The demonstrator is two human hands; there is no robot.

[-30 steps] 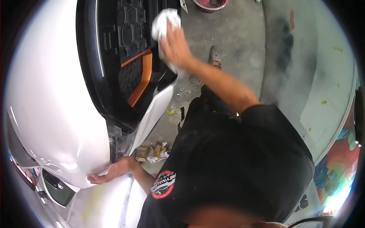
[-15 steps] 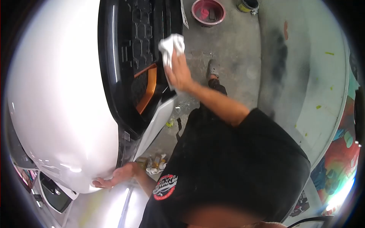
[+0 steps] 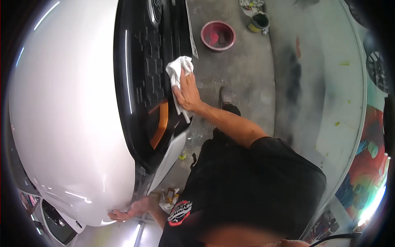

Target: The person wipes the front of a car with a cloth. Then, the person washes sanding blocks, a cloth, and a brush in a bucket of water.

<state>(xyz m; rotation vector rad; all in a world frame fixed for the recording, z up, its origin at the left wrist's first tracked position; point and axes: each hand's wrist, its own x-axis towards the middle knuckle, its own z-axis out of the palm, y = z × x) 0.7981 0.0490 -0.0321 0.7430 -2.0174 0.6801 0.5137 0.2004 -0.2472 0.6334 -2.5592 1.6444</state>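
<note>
A white cloth (image 3: 179,68) is bunched under the fingers of my right hand (image 3: 187,94), which presses it against the black front trim of a white car, beside the grille (image 3: 154,74). One end of the cloth hangs down past my wrist. At the lower left, my left hand (image 3: 132,209) lies palm up at the rounded edge of the white hood (image 3: 74,107), fingers stretched out and holding nothing. Between the two hands are an orange trim piece (image 3: 161,125) and a pale bumper corner (image 3: 170,154).
On the concrete floor stand a pink basin (image 3: 218,36) and a can (image 3: 258,22). A large grey-green panel (image 3: 317,90) with dark smudges runs down the right side. Small boxes and crumpled material (image 3: 168,197) lie below the bumper corner. Another vehicle (image 3: 57,222) shows at lower left.
My right hand and the cloth have moved along the front trim, away from the car's badge end toward the orange piece's level. The view has shifted, showing the badge and more floor. My left hand remains at the hood edge.
</note>
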